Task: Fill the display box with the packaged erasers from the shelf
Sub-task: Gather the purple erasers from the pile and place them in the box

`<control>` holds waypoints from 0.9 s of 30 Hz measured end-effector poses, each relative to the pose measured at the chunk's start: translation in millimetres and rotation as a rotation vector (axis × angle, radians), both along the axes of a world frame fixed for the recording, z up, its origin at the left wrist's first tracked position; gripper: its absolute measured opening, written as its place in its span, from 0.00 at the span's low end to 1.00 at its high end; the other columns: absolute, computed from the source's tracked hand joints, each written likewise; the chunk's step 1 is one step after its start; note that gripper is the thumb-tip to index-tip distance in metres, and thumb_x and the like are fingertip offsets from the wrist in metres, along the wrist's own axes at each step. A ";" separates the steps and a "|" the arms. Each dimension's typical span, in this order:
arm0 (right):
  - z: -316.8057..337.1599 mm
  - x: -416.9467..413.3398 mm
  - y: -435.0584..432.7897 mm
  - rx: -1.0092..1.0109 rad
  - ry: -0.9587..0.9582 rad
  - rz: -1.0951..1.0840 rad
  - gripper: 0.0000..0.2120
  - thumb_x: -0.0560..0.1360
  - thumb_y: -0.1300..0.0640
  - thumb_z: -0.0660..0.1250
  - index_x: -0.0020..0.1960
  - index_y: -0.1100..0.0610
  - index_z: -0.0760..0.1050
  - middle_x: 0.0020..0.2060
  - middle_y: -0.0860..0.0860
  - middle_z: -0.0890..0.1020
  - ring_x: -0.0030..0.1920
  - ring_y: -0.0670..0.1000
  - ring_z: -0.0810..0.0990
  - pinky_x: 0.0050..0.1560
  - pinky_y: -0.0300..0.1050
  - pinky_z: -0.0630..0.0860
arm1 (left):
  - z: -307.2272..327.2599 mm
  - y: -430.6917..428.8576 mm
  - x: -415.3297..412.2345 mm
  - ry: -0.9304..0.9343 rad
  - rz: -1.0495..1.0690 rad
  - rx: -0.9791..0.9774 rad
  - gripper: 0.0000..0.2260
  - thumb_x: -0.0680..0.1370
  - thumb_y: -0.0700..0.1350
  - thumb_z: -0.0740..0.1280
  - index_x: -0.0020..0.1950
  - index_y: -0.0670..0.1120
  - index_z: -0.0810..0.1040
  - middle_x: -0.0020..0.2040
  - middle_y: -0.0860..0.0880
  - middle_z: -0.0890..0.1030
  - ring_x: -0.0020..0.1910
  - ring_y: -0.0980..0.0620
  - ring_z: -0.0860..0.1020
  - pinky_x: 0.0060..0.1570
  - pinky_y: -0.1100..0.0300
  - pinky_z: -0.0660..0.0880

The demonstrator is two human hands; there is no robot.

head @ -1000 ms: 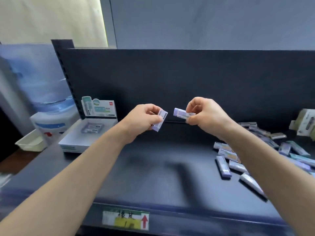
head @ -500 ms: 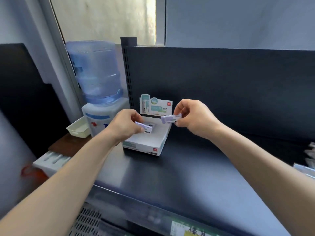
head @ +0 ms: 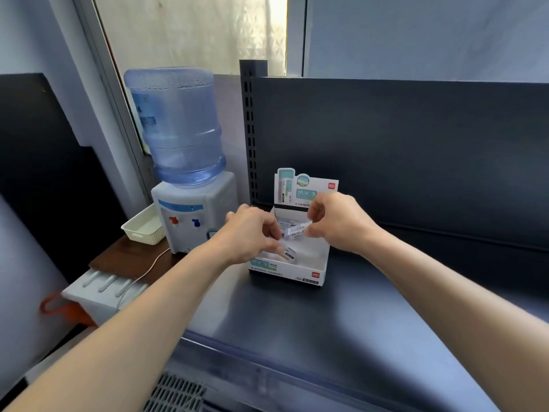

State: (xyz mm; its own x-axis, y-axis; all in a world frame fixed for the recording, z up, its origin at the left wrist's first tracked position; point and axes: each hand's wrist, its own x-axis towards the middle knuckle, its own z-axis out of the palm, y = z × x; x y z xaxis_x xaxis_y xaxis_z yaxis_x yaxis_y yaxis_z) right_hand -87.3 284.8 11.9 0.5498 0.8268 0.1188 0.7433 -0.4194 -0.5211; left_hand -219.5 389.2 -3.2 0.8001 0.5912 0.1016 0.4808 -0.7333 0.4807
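Grip: right hand [head: 338, 223] pinches one packaged eraser [head: 294, 231] by its end, thumb and forefinger, pack held level over the display box [head: 315, 270]. Left hand [head: 252, 233] holds a second eraser [head: 289, 253] at the fingertips, low inside the box near the front-left corner; we cannot tell whether it touches the floor.

Step, in our judgement: placing, both packs at the drop-off. The box stands at the left end of the shelf [head: 326, 337], header card up at the back.

Next move calls for: set the left pack flat and let go, then lay the right pack beside it, long sides parallel, w/o knocking the header card.

Count: hands 2; erasers in hand 2; approx. 1 more pack on the box floor toward the back, partly hidden, so unconfirmed; display box 1. Most of the box floor shows bare, so fill is early. No loose stock in view.

Off-shelf, left: water dispenser [head: 193, 221] 1; white basket [head: 144, 227] 1.
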 end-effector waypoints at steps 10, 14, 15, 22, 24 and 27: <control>-10.2 -5.6 11.7 -0.155 -0.109 -0.022 0.07 0.72 0.55 0.73 0.46 0.55 0.77 0.45 0.52 0.79 0.44 0.53 0.76 0.42 0.44 0.71 | -8.1 13.4 2.8 0.084 -0.084 0.047 0.08 0.73 0.49 0.71 0.50 0.51 0.83 0.39 0.57 0.69 0.54 0.50 0.62 0.56 0.55 0.62; -12.4 -8.7 15.9 -0.160 -0.121 -0.036 0.07 0.72 0.56 0.72 0.49 0.56 0.78 0.49 0.54 0.80 0.45 0.53 0.76 0.43 0.44 0.72 | -13.3 18.1 5.3 0.102 -0.126 0.106 0.07 0.73 0.49 0.70 0.49 0.50 0.83 0.46 0.53 0.76 0.56 0.48 0.64 0.56 0.55 0.62; -12.9 -9.7 17.1 -0.163 -0.126 -0.037 0.08 0.72 0.56 0.72 0.50 0.56 0.79 0.50 0.54 0.80 0.45 0.53 0.76 0.43 0.44 0.72 | -14.5 19.5 6.1 0.095 -0.133 0.120 0.07 0.73 0.49 0.71 0.49 0.50 0.83 0.50 0.52 0.76 0.57 0.48 0.65 0.57 0.54 0.63; -17.6 -16.7 27.9 -0.180 -0.157 -0.064 0.05 0.73 0.58 0.69 0.48 0.57 0.79 0.49 0.55 0.81 0.47 0.56 0.79 0.42 0.47 0.75 | -15.6 26.1 7.0 0.076 -0.119 0.045 0.15 0.69 0.47 0.75 0.50 0.47 0.73 0.52 0.50 0.64 0.53 0.50 0.68 0.53 0.59 0.70; -19.3 -17.4 30.2 -0.188 -0.145 -0.072 0.05 0.73 0.58 0.69 0.48 0.57 0.79 0.49 0.55 0.81 0.48 0.57 0.79 0.44 0.48 0.77 | -15.3 27.1 7.6 0.097 -0.104 0.057 0.13 0.69 0.48 0.75 0.48 0.47 0.75 0.51 0.50 0.64 0.52 0.50 0.68 0.52 0.58 0.71; -19.5 -15.7 30.4 -0.185 -0.133 -0.071 0.08 0.74 0.61 0.67 0.52 0.58 0.79 0.52 0.57 0.81 0.52 0.58 0.79 0.50 0.50 0.78 | -15.2 26.0 9.0 0.086 -0.065 0.079 0.11 0.70 0.47 0.73 0.48 0.44 0.78 0.51 0.49 0.65 0.50 0.48 0.71 0.48 0.58 0.70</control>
State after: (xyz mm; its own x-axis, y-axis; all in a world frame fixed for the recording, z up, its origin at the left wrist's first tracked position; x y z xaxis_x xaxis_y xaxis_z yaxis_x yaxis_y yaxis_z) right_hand -103.0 315.2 -7.6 0.5969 0.8011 0.0441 0.7656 -0.5523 -0.3299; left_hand -210.4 415.2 -18.5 0.8445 0.5303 0.0756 0.4675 -0.7985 0.3793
